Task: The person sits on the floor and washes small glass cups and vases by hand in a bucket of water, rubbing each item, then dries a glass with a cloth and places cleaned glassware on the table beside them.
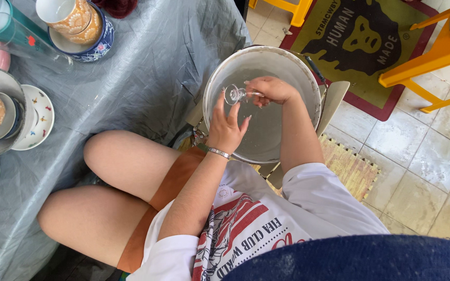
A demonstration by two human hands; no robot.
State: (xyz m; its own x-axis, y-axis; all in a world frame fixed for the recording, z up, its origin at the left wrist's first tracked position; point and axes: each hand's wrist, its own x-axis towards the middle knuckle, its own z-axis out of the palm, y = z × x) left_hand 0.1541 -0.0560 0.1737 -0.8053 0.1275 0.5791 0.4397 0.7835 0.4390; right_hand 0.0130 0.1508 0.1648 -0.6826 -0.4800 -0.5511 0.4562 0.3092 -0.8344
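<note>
From the head camera, the right hand [273, 89] is clamped on the stem of a small clear glass [234, 94], holding it over the water in the metal basin [308, 78]. The left hand [227, 126], fingers spread apart, touches its bowl, probably to steady it.

Both hands over a water-filled basin [308, 78], right hand [273, 89] holding a clear glass [234, 94], left hand [227, 126] open beside it
</note>
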